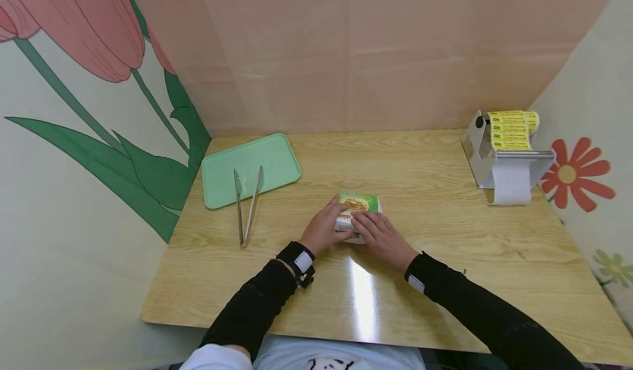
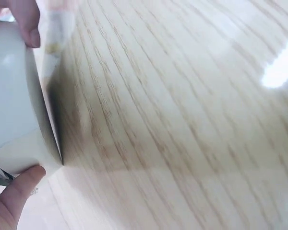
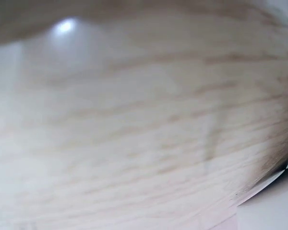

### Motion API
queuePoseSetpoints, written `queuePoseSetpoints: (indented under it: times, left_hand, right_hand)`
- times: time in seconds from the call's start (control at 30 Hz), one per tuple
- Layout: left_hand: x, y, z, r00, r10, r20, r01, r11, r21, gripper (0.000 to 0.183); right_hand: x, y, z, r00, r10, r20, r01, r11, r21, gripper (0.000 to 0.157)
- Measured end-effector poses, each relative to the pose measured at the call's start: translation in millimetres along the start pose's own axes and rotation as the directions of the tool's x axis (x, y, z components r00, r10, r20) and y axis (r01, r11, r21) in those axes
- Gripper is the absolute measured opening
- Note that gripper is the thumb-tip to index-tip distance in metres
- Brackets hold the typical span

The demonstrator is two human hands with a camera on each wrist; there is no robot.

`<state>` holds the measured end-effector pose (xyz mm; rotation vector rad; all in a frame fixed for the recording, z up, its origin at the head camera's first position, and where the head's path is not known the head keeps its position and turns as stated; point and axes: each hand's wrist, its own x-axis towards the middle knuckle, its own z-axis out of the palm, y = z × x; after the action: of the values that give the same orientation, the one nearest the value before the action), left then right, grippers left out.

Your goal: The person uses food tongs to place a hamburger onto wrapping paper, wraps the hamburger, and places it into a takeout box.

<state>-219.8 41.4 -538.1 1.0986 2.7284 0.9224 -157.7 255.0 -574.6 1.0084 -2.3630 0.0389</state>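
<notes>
A small burger box (image 1: 358, 202), green and white with a burger picture on its lid, stands on the table in front of the person. The left hand (image 1: 323, 230) grips its left side, thumb along the near side. Over the near right part lies the right hand (image 1: 383, 238), fingers bent on the lid; its thumb is hidden in the head view. In the left wrist view, the box's plain white side (image 2: 12, 91) shows with a digit from each hand against it. Only a pale piece of the box (image 3: 273, 206) enters the right wrist view, at the lower right corner.
On the wooden table (image 1: 420, 177), a mint green tray (image 1: 217, 177) lies at the back left. Metal tongs (image 1: 249, 216) rest with their tips over it. A label dispenser (image 1: 484, 166) with a yellow label roll (image 1: 511, 131) stands at the back right.
</notes>
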Motion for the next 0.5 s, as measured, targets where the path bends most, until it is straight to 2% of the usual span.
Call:
queuePoseSetpoints:
  times: [0.2, 0.37, 0.5]
  left_hand:
    - [-0.6, 4.8, 3.5, 0.998, 0.033, -0.059, -0.027, 0.994, 0.106, 0.073]
    - [-1.0, 4.9, 5.1, 0.996, 0.033, -0.080, -0.024, 0.994, 0.109, 0.072]
    - [0.2, 3.8, 5.4, 0.998, 0.019, -0.067, -0.012, 0.995, 0.098, 0.073]
  right_hand:
    - [-1.2, 1.2, 0.5, 1.000, 0.023, 0.002, -0.023, 1.000, 0.021, 0.096]
    - [-1.6, 0.9, 1.0, 1.000, 0.024, -0.001, -0.024, 1.000, 0.021, 0.098]
    - [-0.8, 0.0, 0.4, 1.000, 0.022, -0.010, -0.022, 1.000, 0.013, 0.096]
